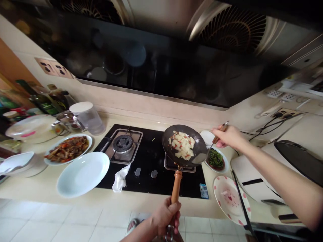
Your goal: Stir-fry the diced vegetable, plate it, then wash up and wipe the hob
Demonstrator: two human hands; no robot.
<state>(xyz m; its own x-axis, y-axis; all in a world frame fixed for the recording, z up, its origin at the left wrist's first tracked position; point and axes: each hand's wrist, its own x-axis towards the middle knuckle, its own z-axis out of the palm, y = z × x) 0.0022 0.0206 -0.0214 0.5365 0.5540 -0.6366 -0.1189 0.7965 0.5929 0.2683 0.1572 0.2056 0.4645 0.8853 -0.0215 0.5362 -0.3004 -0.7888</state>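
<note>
The left hand's fingers [168,215] wrap the pan's wooden handle [176,187], apparently to steady the pan [173,154] over the right burner, though whether it rests there I cannot tell. The right hand's fingers [222,136] close around the spatula [216,139], its blade angled down inside the pan's right edge, seemingly to reach the pale slices [183,144]. Beyond, greens [215,159] sit on a dish right of the stove [146,185], while a white plate [83,174] overlaps its left edge, perhaps for easy reach.
</note>
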